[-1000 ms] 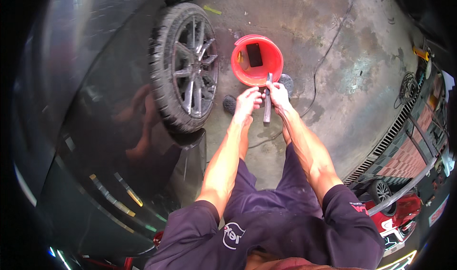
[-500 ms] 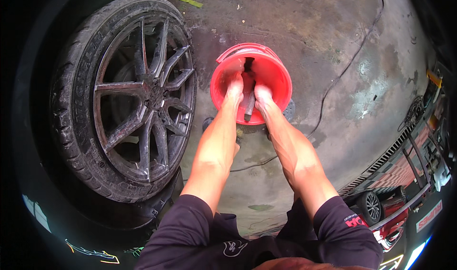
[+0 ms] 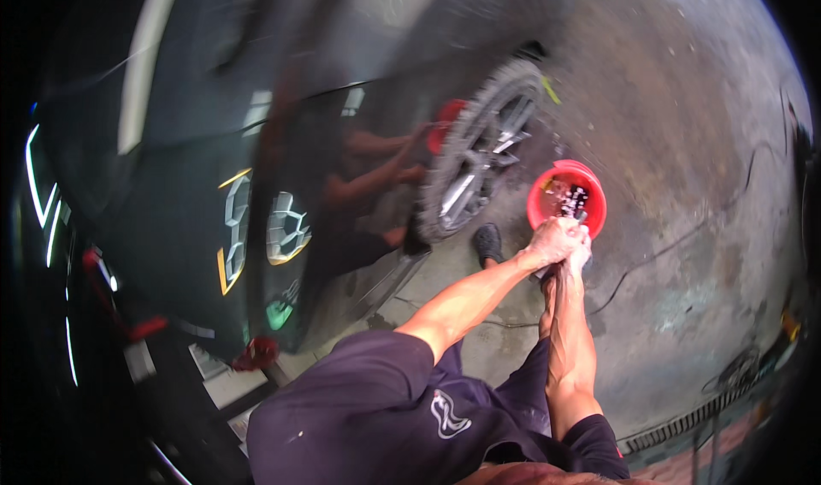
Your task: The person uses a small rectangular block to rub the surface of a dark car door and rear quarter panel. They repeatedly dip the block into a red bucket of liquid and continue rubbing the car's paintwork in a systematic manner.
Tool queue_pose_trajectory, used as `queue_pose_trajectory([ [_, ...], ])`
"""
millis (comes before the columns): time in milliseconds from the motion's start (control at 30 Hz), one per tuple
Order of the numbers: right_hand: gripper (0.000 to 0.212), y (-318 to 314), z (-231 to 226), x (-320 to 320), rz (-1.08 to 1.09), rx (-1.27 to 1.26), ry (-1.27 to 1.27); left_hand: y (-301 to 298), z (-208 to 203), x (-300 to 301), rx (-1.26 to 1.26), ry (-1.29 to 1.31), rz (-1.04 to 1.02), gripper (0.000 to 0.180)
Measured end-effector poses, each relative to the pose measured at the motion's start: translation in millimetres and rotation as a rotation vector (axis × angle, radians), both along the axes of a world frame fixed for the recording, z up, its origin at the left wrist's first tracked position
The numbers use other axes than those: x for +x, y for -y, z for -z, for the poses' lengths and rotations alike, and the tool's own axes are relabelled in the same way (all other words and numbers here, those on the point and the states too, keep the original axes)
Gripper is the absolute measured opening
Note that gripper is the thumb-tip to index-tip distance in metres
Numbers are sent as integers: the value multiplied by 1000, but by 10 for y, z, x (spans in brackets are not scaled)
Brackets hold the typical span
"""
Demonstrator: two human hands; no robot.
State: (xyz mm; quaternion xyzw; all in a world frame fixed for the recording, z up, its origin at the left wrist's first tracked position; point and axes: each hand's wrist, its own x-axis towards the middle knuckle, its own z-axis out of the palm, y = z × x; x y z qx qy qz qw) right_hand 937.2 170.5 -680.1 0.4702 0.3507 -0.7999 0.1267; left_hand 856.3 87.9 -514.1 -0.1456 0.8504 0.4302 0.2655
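Holds a dark bar-shaped tool (image 3: 581,216) at the near rim of a red bucket (image 3: 599,203), with left hand (image 3: 556,239) and right hand (image 3: 582,252) closed together and overlapping. Keeps left fingers curled inward around the tool, partly in front of the right hand. Keeps right fingers wrapped on the same tool, at the bucket side of the grip. Cannot tell individual fingers apart, owing to blur and overlap. Leaves a short dark length of tool exposed beyond the hands, directed into the bucket opening. Shows a dark, white-speckled mass (image 3: 575,198) inside the bucket, just beyond that exposed length. Cannot tell whether joined to the tool, nor whether speckled with suds or with droplets.

Stands on a concrete floor (image 3: 684,126), with a dark shoe (image 3: 488,242) visible to the left of the hands. Wears a dark shirt (image 3: 359,408) with a pale emblem on the chest. Has a dark glossy car body (image 3: 192,173) along the left side, reflecting the arms and the red of the bucket. Includes a spoked wheel (image 3: 462,196) on that car, near the bucket and to its left. Shows a yellow-green strip (image 3: 551,90) on the floor beside the wheel, a thin cable (image 3: 637,268) curving across the floor at right, and a slotted drain (image 3: 676,432) at lower right.
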Motion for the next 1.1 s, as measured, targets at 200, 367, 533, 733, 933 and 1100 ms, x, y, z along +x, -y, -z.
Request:
queue_pose_trajectory([
  [200,28,375,-1892,-609,-237,350,-384,331,-1889,-211,50,-427,-58,37],
  [367,51,987,-3601,-1152,-329,434,-668,1028,-3239,-418,-70,-762,148,19],
  [533,52,1872,-4957,-1528,-263,615,-777,1849,-4608,-593,-372,-1014,275,34],
  [733,57,2445,-5361,-2156,-158,884,-705,2886,-5852,-1051,-813,-1241,532,34],
  [933,51,2960,-5554,-1801,-70,859,-678,3640,-6723,-1416,-1087,-1254,754,26],
  [1100,49,2697,-5736,-2207,-151,936,-603,4005,-7031,-1688,-1257,-1286,975,30],
])
